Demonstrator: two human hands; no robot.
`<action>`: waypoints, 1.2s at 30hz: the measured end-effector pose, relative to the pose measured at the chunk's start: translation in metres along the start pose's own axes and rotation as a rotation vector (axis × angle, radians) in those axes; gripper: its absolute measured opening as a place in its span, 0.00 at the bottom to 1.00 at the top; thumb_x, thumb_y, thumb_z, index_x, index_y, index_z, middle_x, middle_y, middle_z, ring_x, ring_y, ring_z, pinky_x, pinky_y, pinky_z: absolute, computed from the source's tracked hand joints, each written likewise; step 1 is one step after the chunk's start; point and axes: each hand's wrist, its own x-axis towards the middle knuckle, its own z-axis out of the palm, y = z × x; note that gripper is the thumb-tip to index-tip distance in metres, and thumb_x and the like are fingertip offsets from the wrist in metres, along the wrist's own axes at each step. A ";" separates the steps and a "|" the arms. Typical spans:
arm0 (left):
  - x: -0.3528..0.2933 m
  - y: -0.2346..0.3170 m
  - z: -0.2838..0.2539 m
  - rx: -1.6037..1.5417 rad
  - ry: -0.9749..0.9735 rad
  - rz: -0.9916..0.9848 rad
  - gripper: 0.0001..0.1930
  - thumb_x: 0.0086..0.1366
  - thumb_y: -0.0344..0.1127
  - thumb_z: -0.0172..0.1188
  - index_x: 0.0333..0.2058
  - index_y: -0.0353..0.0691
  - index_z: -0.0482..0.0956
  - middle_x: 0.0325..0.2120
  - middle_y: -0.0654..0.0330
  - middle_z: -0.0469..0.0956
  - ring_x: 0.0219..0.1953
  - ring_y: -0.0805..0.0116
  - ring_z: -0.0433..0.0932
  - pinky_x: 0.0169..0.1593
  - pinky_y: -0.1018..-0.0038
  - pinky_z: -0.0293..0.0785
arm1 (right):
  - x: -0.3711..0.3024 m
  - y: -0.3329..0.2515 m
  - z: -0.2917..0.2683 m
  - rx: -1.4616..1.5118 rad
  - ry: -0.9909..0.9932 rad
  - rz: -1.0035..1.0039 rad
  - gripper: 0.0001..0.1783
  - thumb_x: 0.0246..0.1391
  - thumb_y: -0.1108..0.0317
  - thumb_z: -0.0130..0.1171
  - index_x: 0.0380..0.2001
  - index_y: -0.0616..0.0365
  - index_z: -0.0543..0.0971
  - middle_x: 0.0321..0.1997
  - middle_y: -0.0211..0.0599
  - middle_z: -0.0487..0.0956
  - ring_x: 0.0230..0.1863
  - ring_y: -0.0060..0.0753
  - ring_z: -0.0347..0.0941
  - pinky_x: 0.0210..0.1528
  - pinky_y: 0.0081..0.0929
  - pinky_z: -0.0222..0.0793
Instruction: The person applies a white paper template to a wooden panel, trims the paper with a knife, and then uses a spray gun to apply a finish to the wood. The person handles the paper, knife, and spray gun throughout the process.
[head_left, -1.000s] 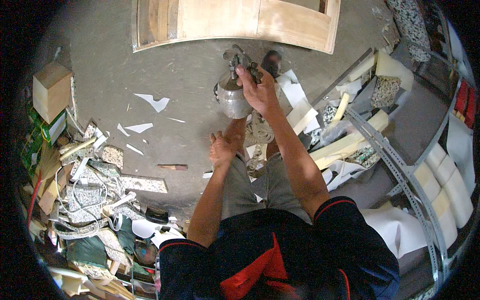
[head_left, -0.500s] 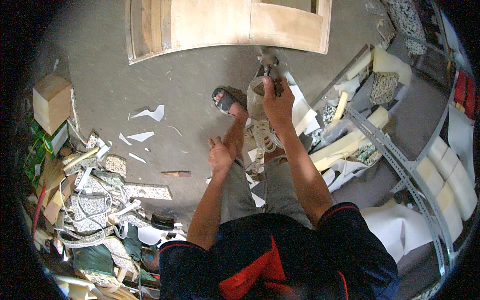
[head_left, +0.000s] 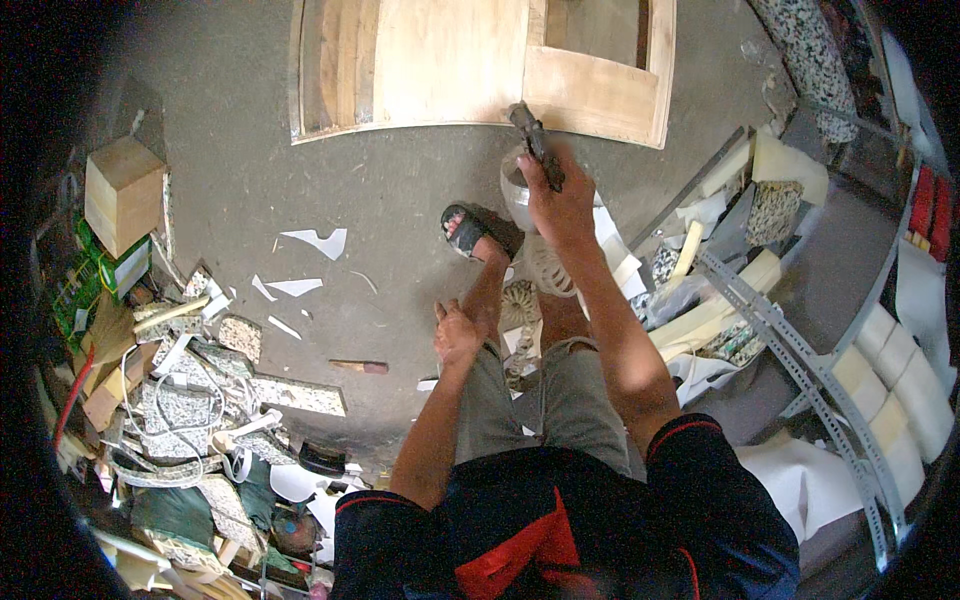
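Observation:
My right hand [head_left: 562, 200] is closed round the handle of a dark spray gun [head_left: 533, 130]. The gun's head points away from me and overlaps the near edge of a pale wooden panel [head_left: 450, 70]; whether they touch I cannot tell. A cloudy, rounded cup [head_left: 515, 190] shows beneath the gun, partly hidden by the hand. Below my right wrist hangs a pale coiled hose [head_left: 552, 265]. My left hand [head_left: 457, 333] rests against my left leg near the knee, fingers loosely apart, holding nothing. The panel has thin boards and an opening at its far right.
Foam and fabric scraps [head_left: 190, 400] heap up at left, beside a wooden block [head_left: 125, 195]. White scraps [head_left: 318, 241] and a wooden-handled brush [head_left: 360, 366] lie on the floor. At right stand a perforated metal rail [head_left: 790, 350] and foam strips [head_left: 720, 305].
The spray gun has swung so its head tips leftward and now overlaps the panel's near edge. The whole view has shifted, showing more of the panel. My left hand stays on the leg.

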 end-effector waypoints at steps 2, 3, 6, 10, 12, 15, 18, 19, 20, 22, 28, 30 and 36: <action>-0.005 0.006 -0.003 -0.010 0.013 -0.021 0.39 0.59 0.59 0.65 0.63 0.45 0.67 0.66 0.45 0.62 0.57 0.41 0.75 0.56 0.50 0.75 | 0.009 -0.001 -0.017 0.056 -0.204 0.025 0.20 0.61 0.52 0.62 0.36 0.61 0.77 0.23 0.35 0.76 0.26 0.26 0.69 0.32 0.29 0.69; -0.007 0.008 -0.004 -0.021 0.010 -0.011 0.39 0.59 0.60 0.64 0.63 0.45 0.67 0.67 0.45 0.62 0.57 0.41 0.75 0.56 0.50 0.75 | 0.013 0.000 -0.026 0.060 -0.313 0.059 0.20 0.61 0.52 0.62 0.37 0.61 0.77 0.23 0.34 0.76 0.26 0.24 0.68 0.32 0.28 0.68; -0.010 0.013 -0.005 -0.048 -0.008 -0.024 0.41 0.57 0.63 0.64 0.63 0.44 0.67 0.67 0.43 0.60 0.57 0.41 0.76 0.55 0.51 0.76 | 0.027 0.003 -0.039 0.107 -0.420 0.039 0.19 0.61 0.53 0.62 0.40 0.60 0.78 0.24 0.35 0.76 0.26 0.22 0.66 0.32 0.27 0.68; -0.011 0.017 -0.002 -0.073 0.014 -0.010 0.43 0.56 0.66 0.63 0.62 0.40 0.67 0.68 0.38 0.58 0.56 0.40 0.76 0.54 0.50 0.77 | 0.034 0.004 -0.040 0.070 -0.171 -0.055 0.18 0.62 0.56 0.62 0.43 0.62 0.79 0.27 0.32 0.79 0.29 0.21 0.70 0.34 0.26 0.70; -0.012 0.021 0.001 -0.084 0.015 -0.005 0.44 0.56 0.66 0.62 0.62 0.39 0.67 0.68 0.38 0.58 0.56 0.38 0.76 0.54 0.49 0.76 | 0.038 0.003 -0.040 0.079 -0.110 -0.054 0.16 0.62 0.59 0.62 0.43 0.62 0.78 0.28 0.32 0.79 0.30 0.21 0.71 0.35 0.25 0.70; -0.012 0.031 0.003 -0.084 0.005 -0.016 0.44 0.57 0.67 0.61 0.62 0.38 0.67 0.68 0.38 0.58 0.57 0.37 0.74 0.55 0.48 0.76 | 0.053 0.001 -0.048 0.137 -0.225 -0.076 0.13 0.61 0.64 0.62 0.42 0.62 0.78 0.28 0.34 0.80 0.31 0.20 0.72 0.37 0.25 0.71; -0.013 0.043 0.004 -0.085 0.009 -0.030 0.43 0.57 0.66 0.61 0.61 0.38 0.68 0.67 0.37 0.58 0.59 0.36 0.72 0.56 0.47 0.74 | 0.077 -0.002 -0.060 0.151 -0.392 -0.057 0.12 0.61 0.64 0.63 0.41 0.62 0.78 0.29 0.37 0.79 0.32 0.19 0.71 0.37 0.24 0.70; -0.013 0.046 0.006 -0.098 0.002 -0.052 0.43 0.57 0.66 0.61 0.60 0.38 0.68 0.67 0.37 0.58 0.59 0.36 0.72 0.56 0.46 0.74 | 0.086 -0.005 -0.063 0.138 -0.434 -0.048 0.12 0.61 0.64 0.63 0.41 0.62 0.78 0.29 0.37 0.79 0.32 0.18 0.71 0.37 0.23 0.70; -0.011 0.049 0.008 -0.114 0.011 -0.060 0.42 0.57 0.66 0.61 0.60 0.38 0.68 0.67 0.37 0.58 0.59 0.36 0.72 0.57 0.46 0.73 | 0.093 -0.009 -0.064 0.132 -0.407 -0.080 0.12 0.60 0.64 0.63 0.40 0.62 0.78 0.29 0.38 0.79 0.32 0.19 0.72 0.37 0.24 0.71; -0.006 0.051 0.017 -0.119 -0.003 -0.068 0.42 0.57 0.66 0.62 0.59 0.38 0.69 0.67 0.37 0.59 0.58 0.35 0.72 0.57 0.45 0.73 | 0.109 -0.017 -0.063 0.095 -0.348 -0.153 0.13 0.60 0.64 0.64 0.39 0.63 0.78 0.30 0.40 0.80 0.32 0.21 0.74 0.37 0.26 0.71; 0.016 0.046 0.063 0.024 0.041 0.023 0.39 0.57 0.65 0.62 0.57 0.41 0.71 0.54 0.43 0.75 0.55 0.40 0.75 0.53 0.46 0.75 | 0.140 -0.037 -0.067 0.011 -0.071 -0.220 0.18 0.58 0.56 0.66 0.41 0.60 0.78 0.27 0.47 0.81 0.28 0.47 0.79 0.34 0.37 0.72; 0.018 0.049 0.073 0.021 0.045 0.001 0.38 0.57 0.63 0.63 0.57 0.41 0.71 0.54 0.43 0.75 0.54 0.41 0.76 0.53 0.47 0.76 | 0.145 -0.036 -0.079 0.032 -0.140 -0.192 0.18 0.59 0.56 0.65 0.41 0.60 0.78 0.27 0.46 0.80 0.27 0.46 0.79 0.33 0.36 0.72; 0.007 0.075 0.060 -0.031 0.090 -0.084 0.36 0.57 0.60 0.65 0.56 0.43 0.70 0.54 0.45 0.75 0.51 0.43 0.78 0.50 0.49 0.77 | 0.154 -0.014 -0.124 0.019 -0.471 -0.186 0.12 0.61 0.65 0.62 0.42 0.62 0.78 0.29 0.40 0.81 0.31 0.25 0.73 0.36 0.30 0.71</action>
